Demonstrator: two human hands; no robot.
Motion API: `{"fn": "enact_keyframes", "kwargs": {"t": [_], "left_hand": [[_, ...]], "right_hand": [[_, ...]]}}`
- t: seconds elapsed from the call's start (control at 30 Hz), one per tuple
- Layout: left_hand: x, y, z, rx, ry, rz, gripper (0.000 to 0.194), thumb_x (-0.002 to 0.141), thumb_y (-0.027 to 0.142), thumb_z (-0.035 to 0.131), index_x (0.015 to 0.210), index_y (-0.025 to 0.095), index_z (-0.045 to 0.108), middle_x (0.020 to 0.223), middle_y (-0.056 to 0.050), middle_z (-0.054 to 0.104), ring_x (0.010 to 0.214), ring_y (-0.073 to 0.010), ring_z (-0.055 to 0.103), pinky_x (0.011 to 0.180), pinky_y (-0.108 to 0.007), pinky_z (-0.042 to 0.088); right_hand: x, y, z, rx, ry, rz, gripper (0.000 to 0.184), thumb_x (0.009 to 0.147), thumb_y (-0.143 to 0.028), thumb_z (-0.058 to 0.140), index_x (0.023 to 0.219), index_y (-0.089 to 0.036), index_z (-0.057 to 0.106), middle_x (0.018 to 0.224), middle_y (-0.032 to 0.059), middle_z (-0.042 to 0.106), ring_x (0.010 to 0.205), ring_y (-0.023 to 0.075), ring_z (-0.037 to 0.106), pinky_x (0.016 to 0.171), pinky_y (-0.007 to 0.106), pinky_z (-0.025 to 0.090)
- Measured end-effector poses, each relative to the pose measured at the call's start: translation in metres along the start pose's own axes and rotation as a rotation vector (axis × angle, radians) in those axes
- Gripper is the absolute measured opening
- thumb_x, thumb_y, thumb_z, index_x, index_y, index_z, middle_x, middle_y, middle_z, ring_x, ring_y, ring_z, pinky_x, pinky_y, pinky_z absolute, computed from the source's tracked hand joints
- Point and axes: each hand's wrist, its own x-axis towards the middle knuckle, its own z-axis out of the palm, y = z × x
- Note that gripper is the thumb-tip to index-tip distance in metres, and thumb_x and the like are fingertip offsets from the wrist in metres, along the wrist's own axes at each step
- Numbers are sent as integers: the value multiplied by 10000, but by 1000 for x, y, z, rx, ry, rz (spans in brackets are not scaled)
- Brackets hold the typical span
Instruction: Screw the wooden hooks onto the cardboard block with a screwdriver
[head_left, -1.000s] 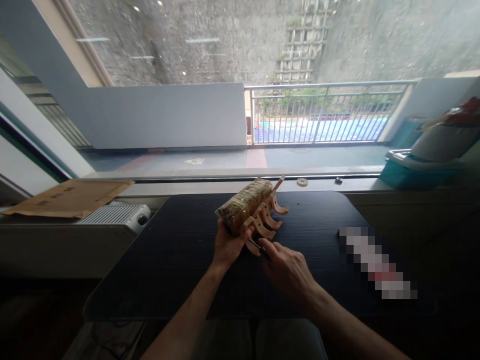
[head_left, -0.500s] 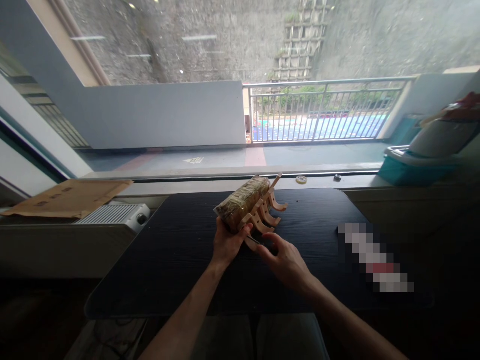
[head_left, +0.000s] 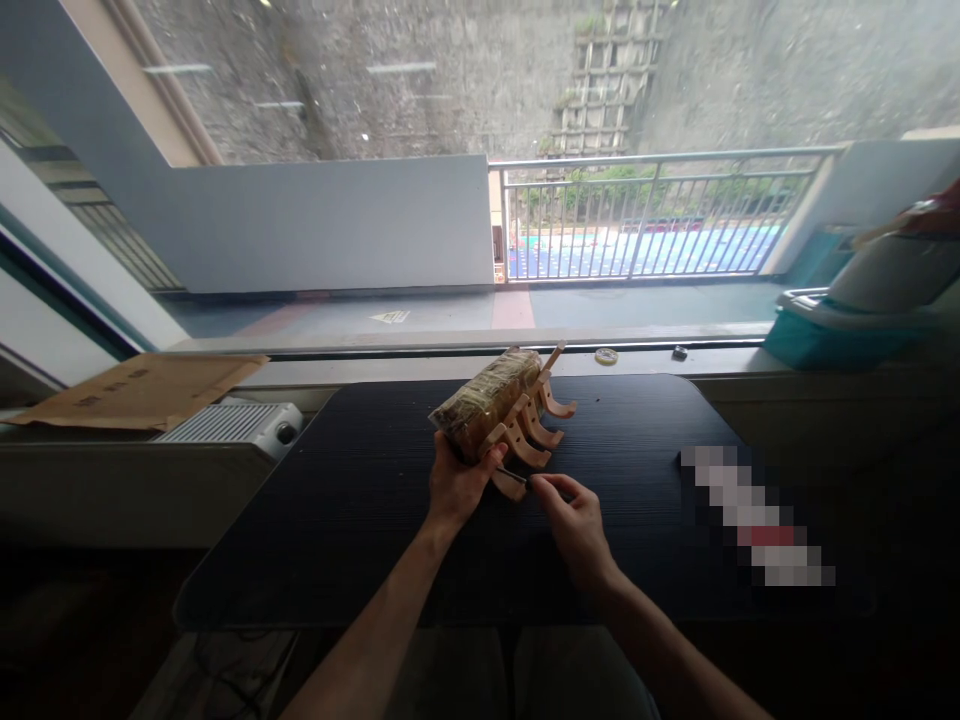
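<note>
A wooden rack with several curved hooks [head_left: 531, 455] leans at a slant against a bulky brown bundle [head_left: 489, 392] wrapped in clear film or tape. My left hand [head_left: 456, 492] is closed around the rack's near end, its thumb on the wood beside the nearest hook. Between the pinched fingers of my right hand [head_left: 576, 518] is a slim screwdriver [head_left: 514, 477] with a dark handle. Its thin shaft points left toward the wood by my left thumb; the tip's exact contact is hidden. Most of the handle is covered by my fingers.
The dark table [head_left: 337, 540] carries a blurred-out strip [head_left: 757, 515] at right. On the sill behind lie a tape roll [head_left: 606, 356] and a small dark object [head_left: 679, 353]. A teal bin [head_left: 817, 335] stands right; flat cardboard [head_left: 135, 390] lies on a white heater [head_left: 232, 425] at left.
My right hand has shifted slightly right, and its fingers have closed more tightly on the screwdriver, with more of the shaft showing. My left hand, the rack and the bundle stay nearly still.
</note>
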Motion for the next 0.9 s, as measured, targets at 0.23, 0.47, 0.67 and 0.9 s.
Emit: {"fn": "enact_keyframes", "kwargs": {"t": [0.23, 0.47, 0.67, 0.9], "left_hand": [[-1, 5, 5, 156, 38, 24, 569, 590, 396, 793, 1035, 259, 465, 949, -5, 662, 879, -222, 649, 810, -378, 501], [-3, 7, 2, 218, 45, 24, 585, 606, 447, 775, 1055, 229, 469, 927, -24, 660, 894, -234, 644, 810, -364, 484], [-1, 2, 1, 224, 16, 35, 590, 621, 457, 768, 1063, 231, 448, 941, -28, 652, 861, -231, 641, 754, -344, 486], [-2, 7, 2, 260, 28, 3, 614, 601, 463, 783, 1058, 233, 445, 965, -33, 651, 893, -243, 634, 778, -349, 482]], "right_hand": [[7, -4, -43, -114, -164, -148, 311, 803, -150, 584, 1100, -216, 650, 831, 40, 693, 731, 186, 642, 637, 258, 456], [0, -10, -19, -129, -198, -225, 290, 875, -149, 466, 1086, -168, 664, 824, 77, 689, 751, 190, 640, 692, 280, 471], [5, -2, -6, -29, -116, -29, 371, 949, -291, 353, 961, -138, 690, 804, 55, 725, 718, 166, 678, 634, 235, 496], [5, -16, -42, -207, -252, -268, 342, 815, -99, 530, 1118, -219, 636, 832, 60, 689, 728, 196, 639, 634, 275, 444]]}}
